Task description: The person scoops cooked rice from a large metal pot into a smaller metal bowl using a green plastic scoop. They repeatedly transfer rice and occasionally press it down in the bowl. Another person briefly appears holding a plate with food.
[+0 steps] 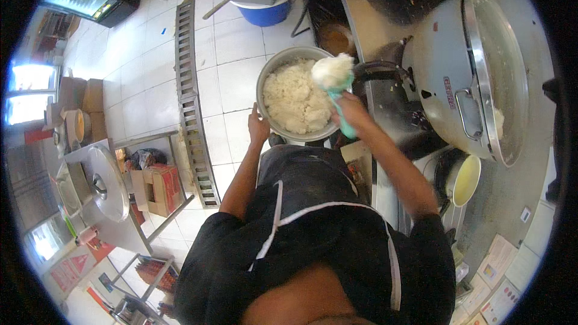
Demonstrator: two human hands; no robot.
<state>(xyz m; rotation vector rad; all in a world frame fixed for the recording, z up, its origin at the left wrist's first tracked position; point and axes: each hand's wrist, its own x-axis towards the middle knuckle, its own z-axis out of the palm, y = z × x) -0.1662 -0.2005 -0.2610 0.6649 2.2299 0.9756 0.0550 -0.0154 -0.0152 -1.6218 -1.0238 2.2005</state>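
Observation:
A round metal pot point(261, 99) full of cooked white rice point(295, 97) is before me. My left hand point(258, 127) grips its near left rim, thumb upward. My right hand point(354, 110) is closed around the handle of a light green plastic rice scoop point(345, 122), whose head carries a heaped lump of rice point(334, 70) over the pot's right side. A big metal steamer pot point(433, 72) stands to the right, its wide rim turned towards the wall side; a little rice shows at that rim.
A stove counter point(384, 99) runs along the right, with a yellowish pot point(466, 180) nearer me. A blue tub point(264, 13) with a tray and strainers stands ahead. A floor drain grate point(192, 90) lies left, beyond it a table with a large lid point(108, 183).

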